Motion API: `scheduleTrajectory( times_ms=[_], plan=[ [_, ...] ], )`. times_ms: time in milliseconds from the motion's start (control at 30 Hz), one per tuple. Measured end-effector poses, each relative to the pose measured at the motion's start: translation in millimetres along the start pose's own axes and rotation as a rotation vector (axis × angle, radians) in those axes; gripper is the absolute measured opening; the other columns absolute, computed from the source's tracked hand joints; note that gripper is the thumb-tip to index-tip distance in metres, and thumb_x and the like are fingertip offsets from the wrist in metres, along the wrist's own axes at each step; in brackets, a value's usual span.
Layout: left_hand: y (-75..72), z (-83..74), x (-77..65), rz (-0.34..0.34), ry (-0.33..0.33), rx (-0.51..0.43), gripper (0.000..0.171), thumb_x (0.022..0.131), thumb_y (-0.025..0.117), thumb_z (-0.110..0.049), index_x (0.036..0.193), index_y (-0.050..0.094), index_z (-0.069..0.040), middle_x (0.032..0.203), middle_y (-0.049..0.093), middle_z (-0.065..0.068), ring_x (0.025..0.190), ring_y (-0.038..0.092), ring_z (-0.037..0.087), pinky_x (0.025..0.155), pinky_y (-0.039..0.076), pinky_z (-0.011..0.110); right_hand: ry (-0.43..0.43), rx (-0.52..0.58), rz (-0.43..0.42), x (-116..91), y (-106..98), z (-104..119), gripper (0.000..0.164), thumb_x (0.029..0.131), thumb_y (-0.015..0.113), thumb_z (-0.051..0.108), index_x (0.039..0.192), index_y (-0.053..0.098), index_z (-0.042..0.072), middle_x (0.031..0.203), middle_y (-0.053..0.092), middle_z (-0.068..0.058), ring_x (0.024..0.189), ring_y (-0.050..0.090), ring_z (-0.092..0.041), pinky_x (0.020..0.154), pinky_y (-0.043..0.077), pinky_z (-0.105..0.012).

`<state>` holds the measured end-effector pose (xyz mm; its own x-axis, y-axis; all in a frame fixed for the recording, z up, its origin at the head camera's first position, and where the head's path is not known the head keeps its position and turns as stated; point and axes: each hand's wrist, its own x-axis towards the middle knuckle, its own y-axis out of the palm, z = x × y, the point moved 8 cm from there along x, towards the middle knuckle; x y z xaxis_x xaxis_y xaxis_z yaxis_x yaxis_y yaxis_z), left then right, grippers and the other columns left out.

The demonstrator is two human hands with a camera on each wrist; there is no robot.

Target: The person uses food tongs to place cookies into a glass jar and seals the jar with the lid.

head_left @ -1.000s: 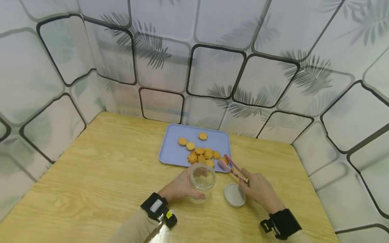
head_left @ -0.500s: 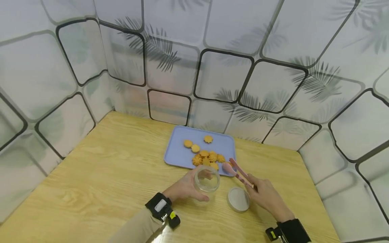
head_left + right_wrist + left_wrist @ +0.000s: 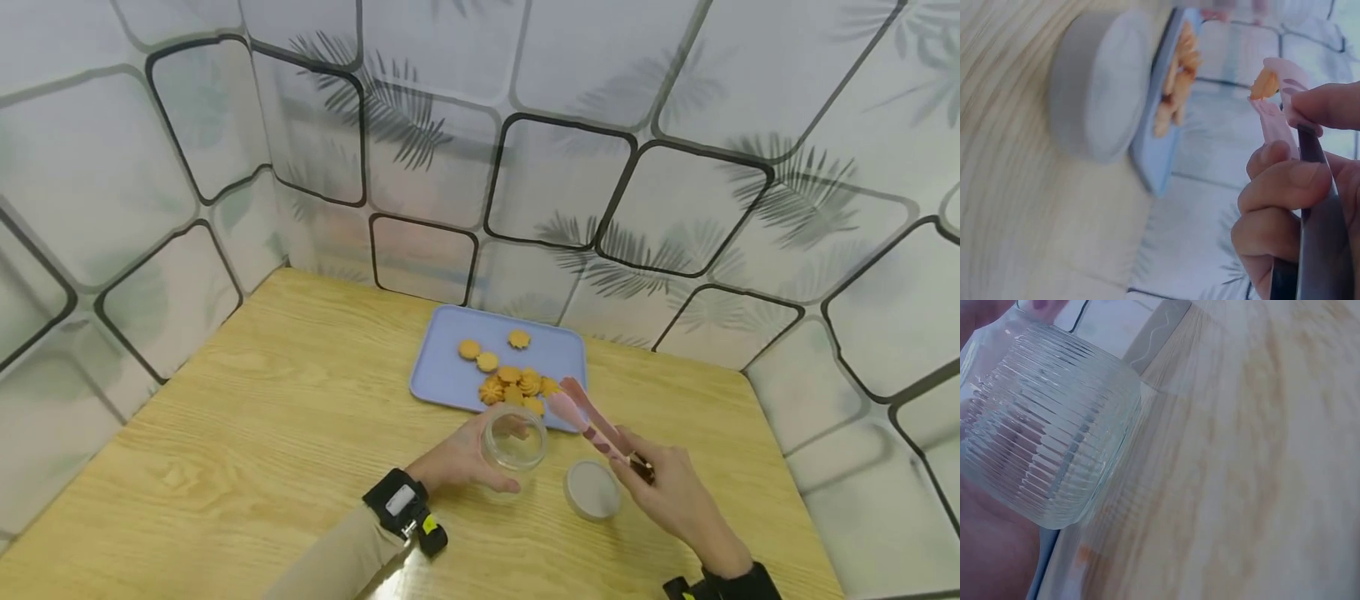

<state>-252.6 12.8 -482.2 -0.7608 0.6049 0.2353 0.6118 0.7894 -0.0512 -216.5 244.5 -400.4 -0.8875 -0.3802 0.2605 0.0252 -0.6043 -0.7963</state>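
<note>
My left hand (image 3: 468, 454) grips a clear glass jar (image 3: 517, 450) round its side, its round mouth facing up in the head view. Vertical ribs show on the jar's wall in the left wrist view. In my right hand (image 3: 671, 492) is a pair of pink tongs (image 3: 596, 423) with dark handles. The right wrist view shows a golden cookie (image 3: 1265, 84) pinched between the tong tips. Below them, near the tray's right front corner, lies the round pale lid (image 3: 592, 490). Several cookies (image 3: 512, 392) sit on the blue tray (image 3: 435, 375), mostly bunched toward its front.
The light wooden table (image 3: 300, 392) carries the tray near its back edge. A patterned white curtain wall (image 3: 427, 258) rises close behind and along both sides. The lid lies between the jar and my right hand.
The tongs have lifted off the tray's right front corner and come back toward me with a cookie. My left hand keeps its grip on the jar. The head view has shifted slightly.
</note>
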Motion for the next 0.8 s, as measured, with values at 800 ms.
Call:
scheduleTrajectory(
  times_ms=[800],
  plan=[
    [-4.4, 4.7, -5.9, -0.013, -0.102, 0.036, 0.094, 0.067, 0.092, -0.007, 0.147, 0.045, -0.025, 0.14, 0.052, 0.003, 0.124, 0.054, 0.018, 0.103, 0.05, 0.032, -0.272, 0.066, 0.05, -17.1, 1.2, 70.2, 0.046, 0.09, 0.074, 0.002, 0.135, 0.063, -0.003, 0.06, 0.038, 0.024, 0.053, 0.028, 0.014, 0.044, 0.029, -0.007]
  ],
)
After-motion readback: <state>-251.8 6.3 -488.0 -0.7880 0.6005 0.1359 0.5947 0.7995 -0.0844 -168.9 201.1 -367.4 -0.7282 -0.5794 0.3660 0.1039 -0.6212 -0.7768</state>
